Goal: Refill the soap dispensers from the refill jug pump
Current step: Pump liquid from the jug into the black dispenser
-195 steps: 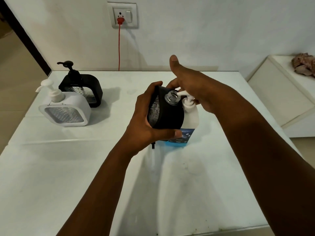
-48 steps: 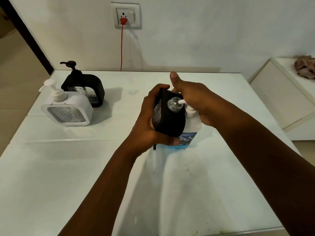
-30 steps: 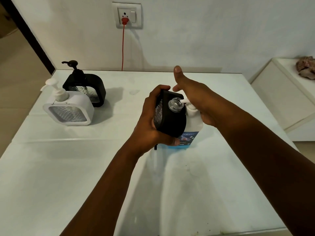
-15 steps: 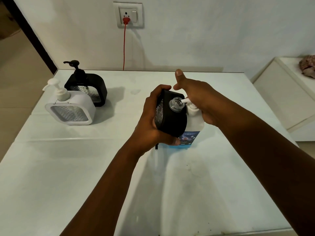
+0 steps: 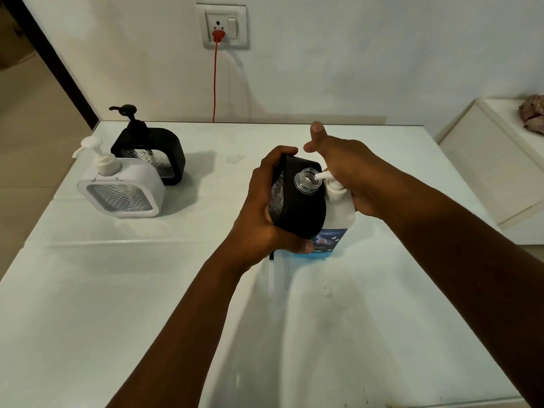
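Black dispenser (image 5: 300, 207) gripped by left hand (image 5: 259, 213) — mid-table (image 5: 117, 304), refill jug (image 5: 338, 219) touching.

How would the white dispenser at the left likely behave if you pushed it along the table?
The white dispenser looks broad and squat, so it would probably slide rather than tip. The table looks smooth and glossy, so it may slip easily. Pushed high on its tall pump, it might rock instead.
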A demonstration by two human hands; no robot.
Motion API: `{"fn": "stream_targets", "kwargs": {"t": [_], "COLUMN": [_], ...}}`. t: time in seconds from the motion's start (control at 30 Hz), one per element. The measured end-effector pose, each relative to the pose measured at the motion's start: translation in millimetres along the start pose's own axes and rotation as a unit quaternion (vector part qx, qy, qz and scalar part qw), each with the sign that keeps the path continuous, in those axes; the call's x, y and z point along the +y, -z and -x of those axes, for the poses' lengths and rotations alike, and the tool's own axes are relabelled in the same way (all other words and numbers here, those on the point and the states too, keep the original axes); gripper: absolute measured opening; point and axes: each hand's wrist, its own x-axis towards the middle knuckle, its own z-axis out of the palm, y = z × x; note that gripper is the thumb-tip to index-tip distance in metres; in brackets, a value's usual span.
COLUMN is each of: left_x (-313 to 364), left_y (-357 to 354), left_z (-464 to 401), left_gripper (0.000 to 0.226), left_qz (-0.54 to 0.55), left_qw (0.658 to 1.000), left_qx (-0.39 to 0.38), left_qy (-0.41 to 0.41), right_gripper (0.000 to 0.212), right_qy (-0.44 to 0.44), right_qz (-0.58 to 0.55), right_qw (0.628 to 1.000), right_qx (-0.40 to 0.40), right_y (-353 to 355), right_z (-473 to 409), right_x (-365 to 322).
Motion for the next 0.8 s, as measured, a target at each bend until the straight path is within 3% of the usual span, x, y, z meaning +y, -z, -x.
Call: {"fn": "stream_targets", "kwargs": {"t": [0.2,0.43,0.53,0.67,0.8], "left_x": [-3,2,4,2,4], "left_y": [0,-1,0,2,0], "left_z": [2,2,1,2,3], "left_gripper": [0.132,0.13,0.131,0.132,0.131], "left_qz": [0.0,0.0,-0.002,-0.007,-0.002], "left_qw": [1.0,1.0,1.0,1.0,1.0], "left_qx": [-0.003,0.0,0.001,-0.003,-0.003], "left_qy": [0.011,-0.001,-0.005,0.002,0.005], "right_gripper": [0.094,0.065,0.068,0.081,0.072], "right_qy": [-0.054,0.02,0.016,-0.028,-0.012], "right_qz": [-0.082,-0.025,-0.033,-0.049,-0.027], "right_qw": [0.993,0.999,0.999,0.996,0.999], "right_qx": [-0.062,0.01,0.004,-0.068,-0.028], "right_y": [8,2,0,6,5], "right_z": [3,-8,-6,-4,-4], "right_x": [-1,10,8,3,3]}}
